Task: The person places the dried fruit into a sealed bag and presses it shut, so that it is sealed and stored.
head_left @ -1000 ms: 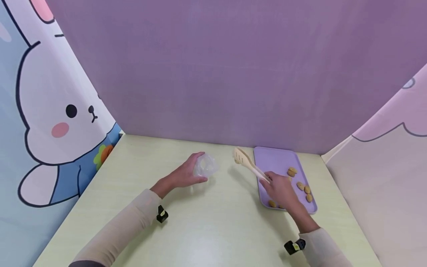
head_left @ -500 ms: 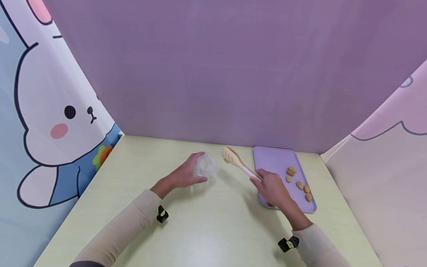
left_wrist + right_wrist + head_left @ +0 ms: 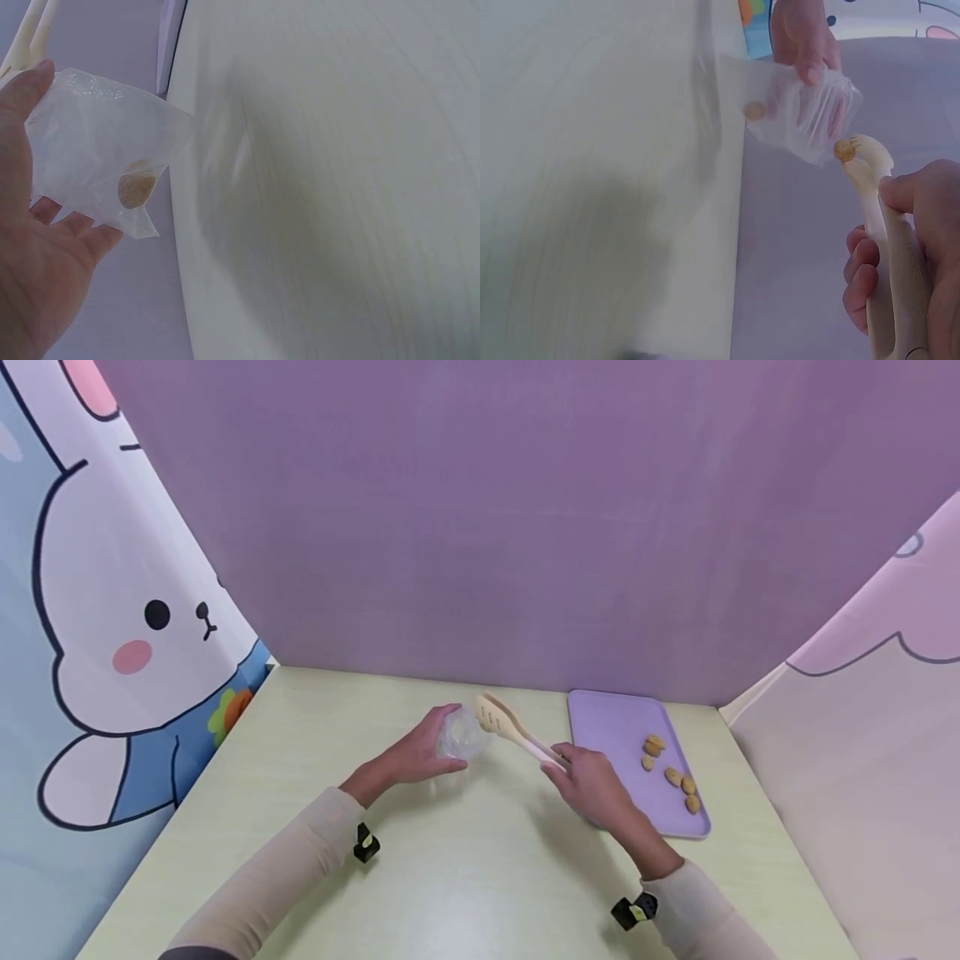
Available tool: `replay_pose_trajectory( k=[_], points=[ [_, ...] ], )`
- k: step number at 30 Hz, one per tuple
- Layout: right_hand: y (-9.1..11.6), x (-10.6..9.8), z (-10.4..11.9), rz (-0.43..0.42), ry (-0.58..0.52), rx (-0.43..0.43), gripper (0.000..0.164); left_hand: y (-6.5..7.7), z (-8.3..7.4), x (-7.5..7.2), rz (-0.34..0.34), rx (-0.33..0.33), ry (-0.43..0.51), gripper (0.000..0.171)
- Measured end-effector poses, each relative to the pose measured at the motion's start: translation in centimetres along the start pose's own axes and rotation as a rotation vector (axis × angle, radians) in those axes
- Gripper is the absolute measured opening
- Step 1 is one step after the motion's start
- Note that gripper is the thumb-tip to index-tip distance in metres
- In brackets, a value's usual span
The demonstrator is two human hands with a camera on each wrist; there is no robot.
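A clear plastic bag [image 3: 460, 735] is held up in my left hand [image 3: 422, 748], thumb and fingers spread around its opening. Inside it, low down, lies one round brown cookie [image 3: 135, 189]. My right hand [image 3: 596, 783] grips cream-coloured tongs [image 3: 517, 729] by the handles. Between the tong tips sits another small cookie [image 3: 844, 150], right at the bag's mouth in the right wrist view. In the head view the tong tips overlap the bag's right edge.
A purple tray [image 3: 607, 714] stands at the table's back right, with several small cookies [image 3: 672, 777] toward its right side. The pale table [image 3: 465, 868] meets a purple wall [image 3: 480, 568] behind. Printed cloth walls flank both sides.
The right hand has moved left from over the tray, bringing the tongs up to the bag and uncovering more of the tray. The left hand and bag have stayed nearly still.
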State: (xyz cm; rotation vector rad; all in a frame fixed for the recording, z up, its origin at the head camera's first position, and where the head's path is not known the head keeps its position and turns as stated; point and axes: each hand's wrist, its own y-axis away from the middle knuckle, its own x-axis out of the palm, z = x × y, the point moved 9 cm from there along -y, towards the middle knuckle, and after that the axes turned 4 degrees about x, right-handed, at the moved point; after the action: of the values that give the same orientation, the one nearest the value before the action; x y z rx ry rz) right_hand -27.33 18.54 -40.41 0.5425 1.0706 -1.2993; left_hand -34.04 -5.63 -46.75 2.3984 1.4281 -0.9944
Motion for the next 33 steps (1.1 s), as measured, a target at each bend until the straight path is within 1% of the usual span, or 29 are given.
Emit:
replay_pose_trajectory(
  k=[5,10,16,21,25,33],
  points=[
    [-0.1,0.4,0.6,0.02,-0.01,-0.005,0.024,0.0,0.0,0.1,-0.004,0.007,0.001,0.1],
    [-0.2,0.4,1.2,0.026,-0.005,-0.016,0.023,-0.2,-0.2,0.2,-0.002,0.031,-0.005,0.1],
    [-0.2,0.2,1.2,0.034,-0.014,0.0,0.025,-0.2,-0.2,0.1,-0.016,0.032,-0.012,0.1],
    [0.0,-0.4,0.1,0.031,-0.005,0.038,0.029,-0.3,-0.2,-0.1,-0.022,0.017,-0.017,0.099],
    [0.3,-1.0,-0.9,0.017,0.004,0.052,0.034,-0.2,-0.4,-0.3,-0.026,0.005,-0.029,0.098],
    [0.9,-1.8,-3.9,0.031,0.005,0.122,0.035,-0.2,-0.3,-0.5,-0.028,-0.002,-0.031,0.099]
  ],
)
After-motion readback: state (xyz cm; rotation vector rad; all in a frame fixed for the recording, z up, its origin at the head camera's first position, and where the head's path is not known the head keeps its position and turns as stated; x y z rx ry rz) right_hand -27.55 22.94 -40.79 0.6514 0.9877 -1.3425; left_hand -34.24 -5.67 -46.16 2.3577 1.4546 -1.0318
